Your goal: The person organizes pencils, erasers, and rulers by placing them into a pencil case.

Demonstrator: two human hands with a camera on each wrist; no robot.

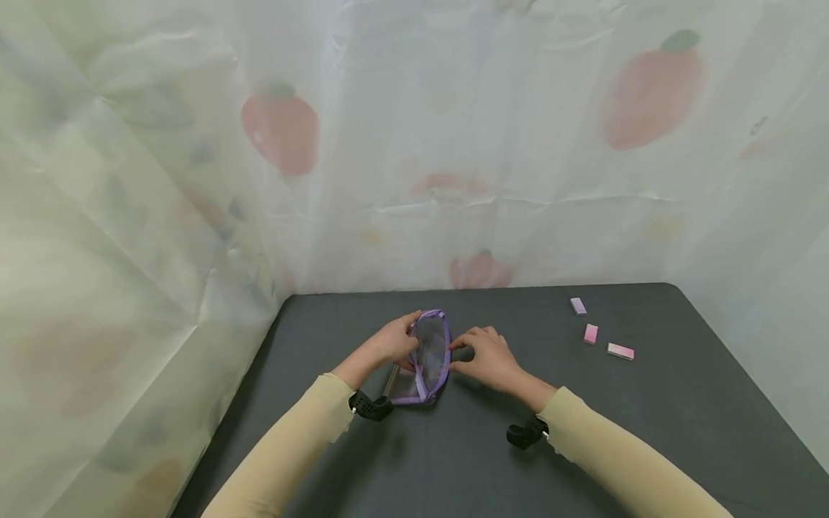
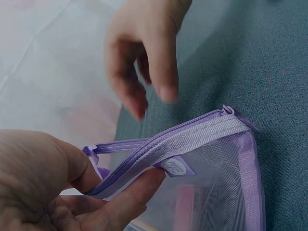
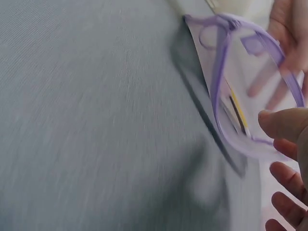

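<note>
A purple mesh zip pouch stands on its edge on the dark table, between both hands. My left hand pinches the pouch's zipper edge between thumb and fingers. My right hand hovers at the pouch's right side with its fingers loosely bent and holds nothing; in the left wrist view the right hand hangs just above the zipper without touching it. Its thumb lies close to the pouch rim. A pink item shows through the mesh.
Three small pink and lilac blocks lie on the table to the right of my hands. A pale sheet printed with strawberries hangs behind and to the left of the table. The table's right edge runs diagonally.
</note>
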